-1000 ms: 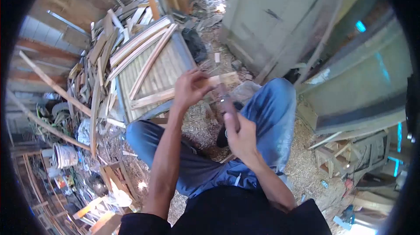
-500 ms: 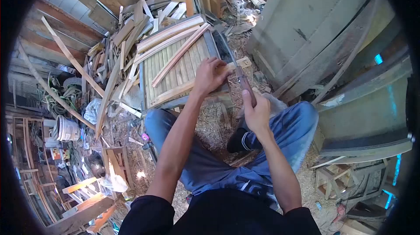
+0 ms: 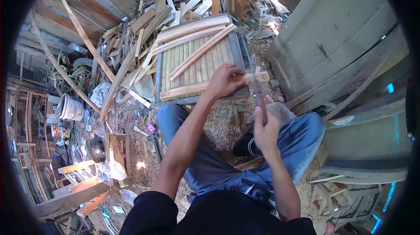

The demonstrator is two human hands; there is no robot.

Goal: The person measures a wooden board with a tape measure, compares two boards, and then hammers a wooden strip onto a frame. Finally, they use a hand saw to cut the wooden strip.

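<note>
In the head view, my right hand (image 3: 267, 132) is wrapped around the brown handle of a narrow-bladed handsaw (image 3: 259, 103). Its long thin blade points away from me and crosses a pale wooden strip (image 3: 183, 90) near the strip's right end. My left hand (image 3: 225, 80) grips that strip just left of the blade, fingers curled over it. Under the strip lies a slatted wooden panel (image 3: 190, 57) with a grey frame, in front of my knees. Another pinkish strip (image 3: 203, 51) lies diagonally across the slats, and more strips rest along the panel's far edge.
A heap of scrap wood (image 3: 144, 25) lies beyond the panel to the left. Large grey boards (image 3: 323, 38) lean at the right. A white bucket (image 3: 71, 107) stands at the left, and a small wooden frame (image 3: 330, 198) at lower right. Shavings cover the floor.
The view has shifted, so the scene sits further right. The saw's handle has come back towards me along the cut line; my left hand still grips the strip.
</note>
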